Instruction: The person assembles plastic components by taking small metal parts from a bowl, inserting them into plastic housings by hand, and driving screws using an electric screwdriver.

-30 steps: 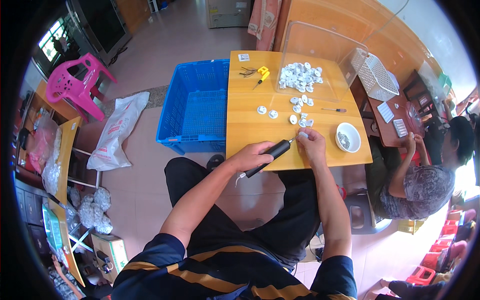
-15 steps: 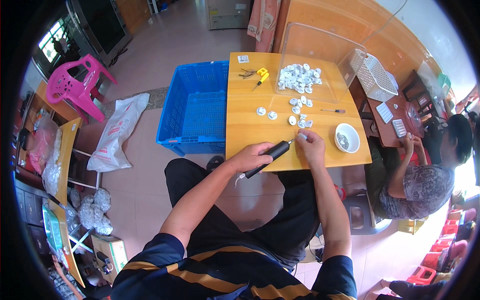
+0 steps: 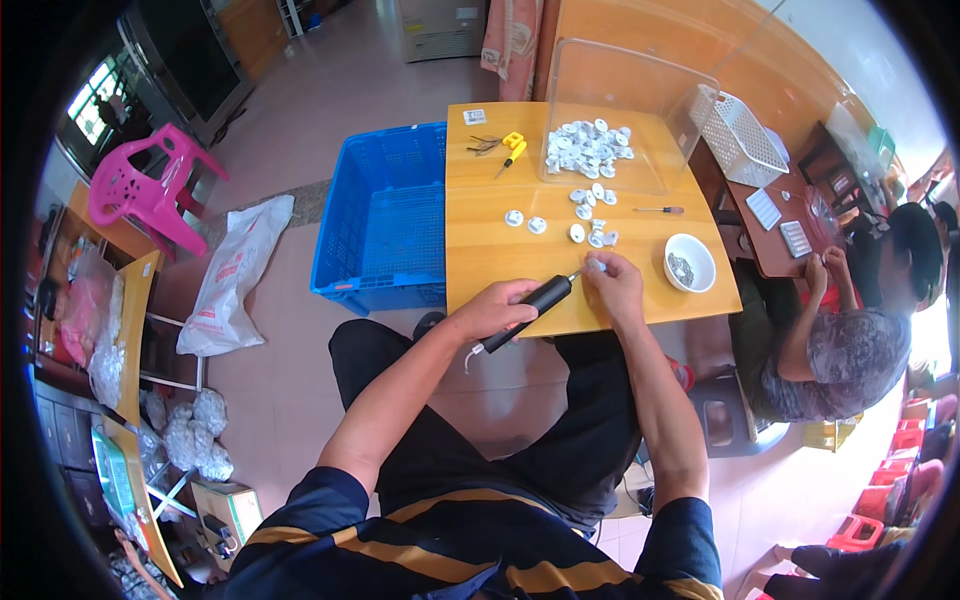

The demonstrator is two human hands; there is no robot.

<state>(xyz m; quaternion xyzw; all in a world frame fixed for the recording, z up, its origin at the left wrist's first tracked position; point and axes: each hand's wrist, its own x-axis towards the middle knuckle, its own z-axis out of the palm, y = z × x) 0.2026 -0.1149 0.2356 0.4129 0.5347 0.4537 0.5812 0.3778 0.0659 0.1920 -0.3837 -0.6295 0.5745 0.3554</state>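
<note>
At the wooden table's (image 3: pixel 500 260) near edge, the left hand (image 3: pixel 497 310) grips a black powered screwdriver (image 3: pixel 532 305) while the right hand (image 3: pixel 612 285) pinches a small white plastic part (image 3: pixel 596 265) (a slipping tip could jab fingers).

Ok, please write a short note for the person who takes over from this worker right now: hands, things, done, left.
Left hand: grips the black electric screwdriver, tip toward the right hand.
Right hand: pins a small white part on the wooden table.
Nearby: loose white parts, a pile in the clear box, and a white bowl of small metal pieces.
Done: cannot tell.
Left: this part, perhaps the loose ones.
</note>
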